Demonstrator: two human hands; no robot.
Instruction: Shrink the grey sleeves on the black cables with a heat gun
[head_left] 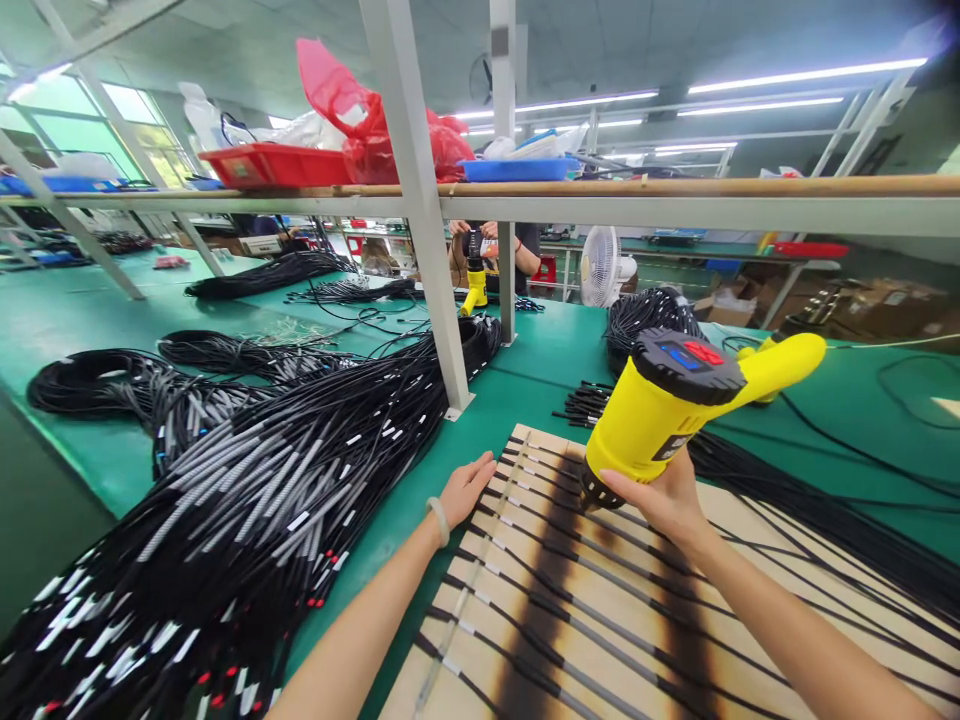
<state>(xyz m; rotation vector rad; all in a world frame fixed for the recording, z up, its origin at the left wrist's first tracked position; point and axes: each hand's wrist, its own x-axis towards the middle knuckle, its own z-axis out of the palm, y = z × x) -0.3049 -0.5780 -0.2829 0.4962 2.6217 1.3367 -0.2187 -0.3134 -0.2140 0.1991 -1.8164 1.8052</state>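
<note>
Two hands: the left hand (463,492) and the right hand (664,505) are working apart, above the board (454,705).
Left fingers: lying straight along the board's left edge, over the cable ends; whether they are pressing down, I cannot tell.
Right grip: clasping the yellow gun (637,425) low on its body, thumb showing in front.
Gun: tilting, its nozzle pointing down at the cables (600,609) just left of the right hand, its handle rising rightward above that hand.
Cables: running side by side across the board, some passing under the right hand.
Dark bands (551,590): crossing the board between the hands and below the right one.
Bracelet (439,522): circling the left wrist.
Bundle (300,440): spreading over the bench (540,360), left of the left hand.
Post (431,200): standing beyond the left hand.
Second gun (475,285): standing farther beyond, near a co-worker's hands (489,232).
</note>
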